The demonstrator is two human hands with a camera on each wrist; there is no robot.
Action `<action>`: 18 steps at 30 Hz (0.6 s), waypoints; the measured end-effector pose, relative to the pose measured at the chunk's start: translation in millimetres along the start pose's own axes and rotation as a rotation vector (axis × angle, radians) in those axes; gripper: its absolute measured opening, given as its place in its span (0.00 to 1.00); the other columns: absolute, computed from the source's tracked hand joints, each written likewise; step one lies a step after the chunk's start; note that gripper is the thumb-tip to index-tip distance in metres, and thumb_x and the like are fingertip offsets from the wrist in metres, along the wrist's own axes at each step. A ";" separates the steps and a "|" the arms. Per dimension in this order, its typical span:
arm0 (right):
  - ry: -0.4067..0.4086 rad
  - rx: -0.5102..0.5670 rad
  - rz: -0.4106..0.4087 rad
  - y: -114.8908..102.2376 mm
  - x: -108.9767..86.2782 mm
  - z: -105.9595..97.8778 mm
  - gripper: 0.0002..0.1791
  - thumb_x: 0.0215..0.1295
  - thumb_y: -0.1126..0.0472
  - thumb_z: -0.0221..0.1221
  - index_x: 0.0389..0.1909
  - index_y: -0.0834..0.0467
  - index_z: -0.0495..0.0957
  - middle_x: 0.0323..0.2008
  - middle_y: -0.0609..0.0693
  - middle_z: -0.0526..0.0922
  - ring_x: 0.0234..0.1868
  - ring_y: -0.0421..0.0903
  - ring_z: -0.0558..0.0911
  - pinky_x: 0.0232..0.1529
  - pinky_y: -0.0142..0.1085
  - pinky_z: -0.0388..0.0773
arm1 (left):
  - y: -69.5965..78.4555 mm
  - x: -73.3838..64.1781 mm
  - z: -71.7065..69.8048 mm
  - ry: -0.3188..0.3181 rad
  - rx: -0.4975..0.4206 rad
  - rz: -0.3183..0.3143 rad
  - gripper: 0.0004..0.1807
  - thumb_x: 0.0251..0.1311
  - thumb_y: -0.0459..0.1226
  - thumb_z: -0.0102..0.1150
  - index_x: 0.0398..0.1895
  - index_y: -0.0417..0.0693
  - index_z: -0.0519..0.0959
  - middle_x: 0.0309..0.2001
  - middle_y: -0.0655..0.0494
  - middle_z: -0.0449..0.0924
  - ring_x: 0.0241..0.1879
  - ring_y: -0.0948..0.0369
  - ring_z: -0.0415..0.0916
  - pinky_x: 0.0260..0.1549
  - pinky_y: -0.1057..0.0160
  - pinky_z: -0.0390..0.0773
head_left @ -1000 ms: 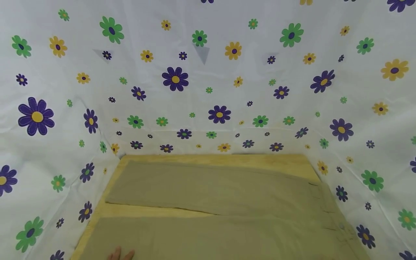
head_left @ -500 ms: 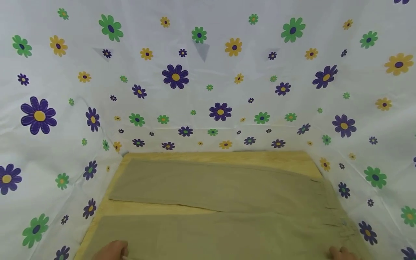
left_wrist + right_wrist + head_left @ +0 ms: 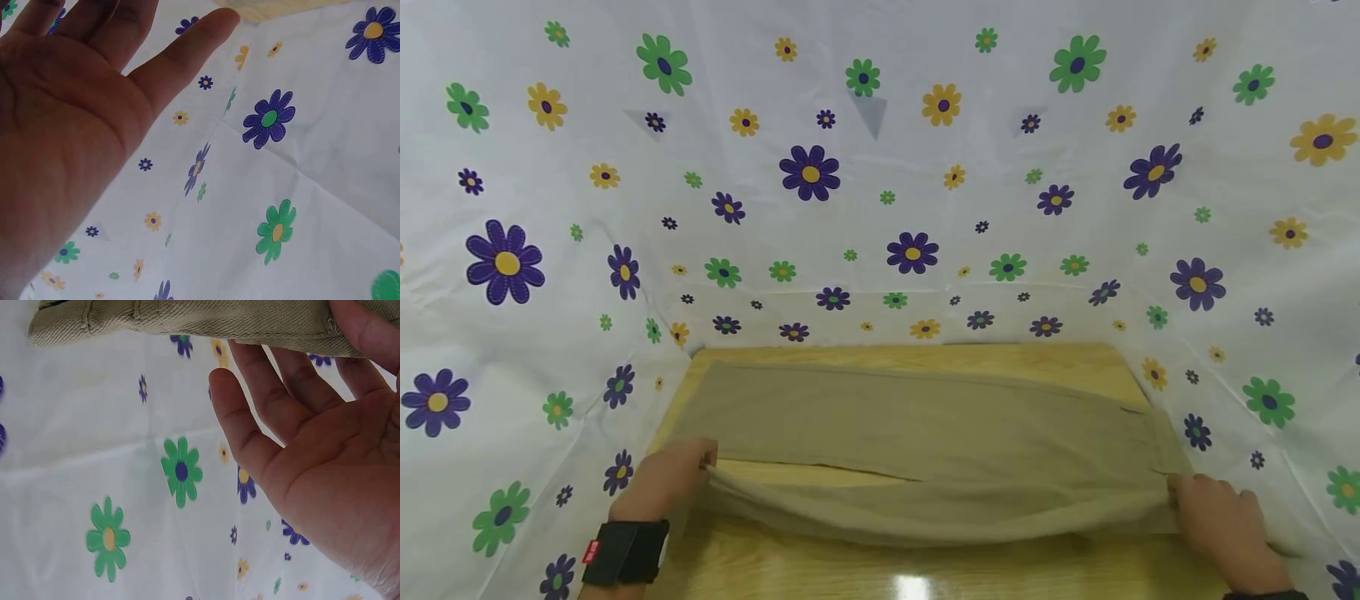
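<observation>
Khaki trousers (image 3: 880, 425) lie with their legs pointing left and the waistband at the right. The far leg is flat on the wooden table, while the near edge is raised and sags between two hands. My left hand (image 3: 673, 471) pinches the lifted leg's end at the left; in the left wrist view most of its fingertips run out of frame. My right hand (image 3: 1221, 521) grips the waist end. Close up in the right wrist view, the stitched waistband (image 3: 206, 319) passes between thumb and fingers.
A pale wooden tabletop (image 3: 820, 575) shows in front of the trousers, with a bright reflection. White flower-printed sheeting (image 3: 880, 167) encloses the table at the back, left and right. A black band (image 3: 625, 552) is strapped round my left wrist.
Both hands have come in from the bottom edge and taken hold of the trousers' near side. That side has been lifted and carried away from me, baring the front of the table.
</observation>
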State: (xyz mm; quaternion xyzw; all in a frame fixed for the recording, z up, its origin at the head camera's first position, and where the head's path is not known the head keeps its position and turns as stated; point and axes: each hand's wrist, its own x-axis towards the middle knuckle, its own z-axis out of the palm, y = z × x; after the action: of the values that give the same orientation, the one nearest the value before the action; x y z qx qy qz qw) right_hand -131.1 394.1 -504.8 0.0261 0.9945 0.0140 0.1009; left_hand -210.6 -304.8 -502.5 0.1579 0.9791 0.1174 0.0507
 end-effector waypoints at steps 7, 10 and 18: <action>0.178 0.017 -0.067 -0.6 34.5 -26.0 0.08 0.65 0.71 0.51 0.29 0.62 0.77 0.23 0.60 0.78 0.24 0.58 0.77 0.26 0.60 0.70 | -27.3 60.1 -18.4 0.060 0.032 0.101 0.12 0.51 0.21 0.56 0.28 0.47 0.73 0.27 0.55 0.74 0.25 0.60 0.67 0.24 0.58 0.70; 0.193 0.022 -0.091 -1.4 51.7 -31.2 0.10 0.64 0.71 0.50 0.25 0.61 0.75 0.21 0.59 0.77 0.22 0.56 0.76 0.24 0.58 0.69 | -38.7 87.7 -14.3 0.064 0.046 0.097 0.12 0.50 0.21 0.56 0.28 0.47 0.72 0.27 0.54 0.73 0.26 0.58 0.67 0.24 0.57 0.69; 0.250 0.031 -0.084 1.0 102.6 -40.8 0.12 0.67 0.71 0.47 0.25 0.65 0.76 0.22 0.66 0.75 0.25 0.67 0.75 0.26 0.63 0.69 | -73.2 156.3 30.6 0.248 0.102 0.024 0.10 0.51 0.24 0.55 0.24 0.47 0.70 0.23 0.51 0.74 0.22 0.54 0.70 0.18 0.53 0.68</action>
State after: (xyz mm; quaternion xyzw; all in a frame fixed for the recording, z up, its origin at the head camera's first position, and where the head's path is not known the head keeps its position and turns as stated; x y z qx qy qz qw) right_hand -239.7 399.8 -485.4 -0.0159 0.9996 -0.0023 -0.0238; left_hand -376.0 -315.5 -559.8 0.1563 0.9806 0.0866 -0.0802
